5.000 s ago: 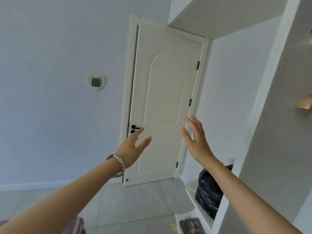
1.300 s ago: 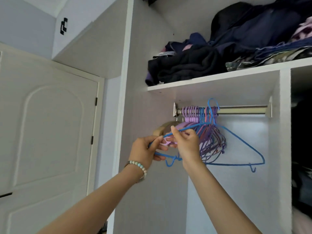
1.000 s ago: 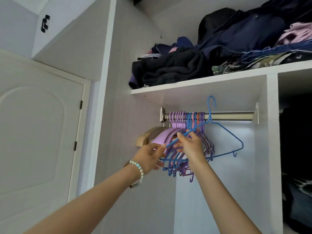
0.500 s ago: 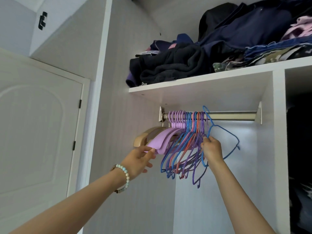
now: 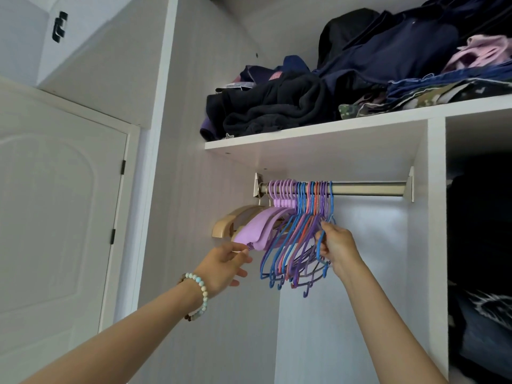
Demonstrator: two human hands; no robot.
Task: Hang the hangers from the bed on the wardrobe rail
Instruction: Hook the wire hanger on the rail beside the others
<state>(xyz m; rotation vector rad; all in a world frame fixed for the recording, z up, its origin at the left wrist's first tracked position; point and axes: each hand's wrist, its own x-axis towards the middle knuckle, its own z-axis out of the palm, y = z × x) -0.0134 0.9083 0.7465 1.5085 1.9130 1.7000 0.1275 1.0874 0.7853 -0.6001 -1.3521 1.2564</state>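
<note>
- So, everything is up at the wardrobe rail [image 5: 368, 189], the silver bar just under the white shelf [image 5: 318, 131].
- All the hangers [image 5: 293, 245] I can see are hooked on the left part of the rail, packed tight. It's a mix of thin blue, purple and reddish wire ones, slanting down to the left.
- Further left on the same rail there's a set of wide lilac hangers [image 5: 257, 231], and a beige hanger [image 5: 225, 224] sits closest to the side wall.
- The right hand [image 5: 339, 249] is at the right edge of the bunch. Its fingers are curled round the blue hanger [image 5: 320, 246], which is last in the row with its hook over the rail.
- The left hand [image 5: 224, 266] is lower and to the left, with a bead bracelet [image 5: 201, 289] on the wrist. The thumb and forefinger tips are right at the bottom end of the lilac hangers and the other fingers are loosely bent. Honestly I can't tell if it's pinching that end or only touching it.
- The right stretch of the rail is bare metal up to its bracket on the divider panel [image 5: 436, 217].
- On top of the shelf is a heap of dark folded clothes [image 5: 277, 106], with something pink at the far right.
- A white door [image 5: 55, 203] is off to the left, beside the wardrobe.
</note>
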